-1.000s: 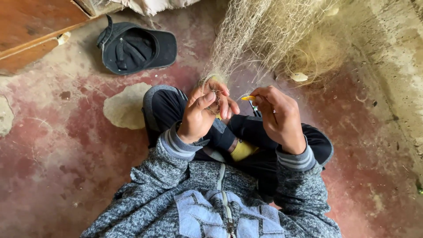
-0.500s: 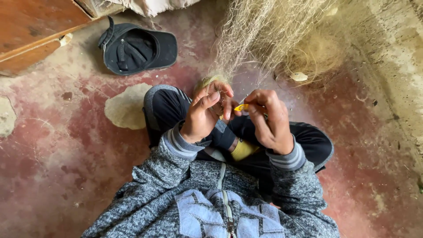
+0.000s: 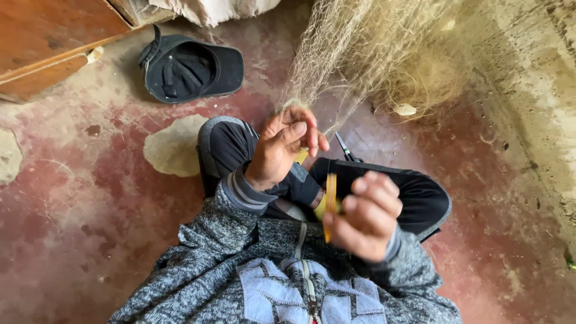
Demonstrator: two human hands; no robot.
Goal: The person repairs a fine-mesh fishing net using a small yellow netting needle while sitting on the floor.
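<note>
We note the left hand (image 3: 282,150) raised over the crossed knees, its fingers (image 3: 312,135) curled and pinched on a gathered bunch of the pale fishing net (image 3: 354,48). The net starts right at those fingertips and fans out beyond them across the floor toward the concrete wall (image 3: 540,90). A short yellow tip shows just under the left fingers, against the palm side; we cannot tell what it belongs to.

We record the right hand (image 3: 363,216) nearer the body, apart from the left hand and lower in the view. Its fingers are clenched around a flat yellow netting needle (image 3: 330,204), which stands roughly upright, its ends sticking out above and below the thumb side of the fist. Whether a thread runs from the needle to the net we cannot tell.

Just past the left fingertips, on the far side of the dark trouser leg, small scissors (image 3: 345,147) lie on the red floor (image 3: 90,210). Well beyond the left knuckles, an upturned black cap (image 3: 192,66) rests on the floor, with a wooden board (image 3: 48,42) farther off still. A pale bare patch (image 3: 174,144) in the floor lies beside the left wrist's side of the knee. Both wrists wear grey knitted sleeves (image 3: 240,192).
</note>
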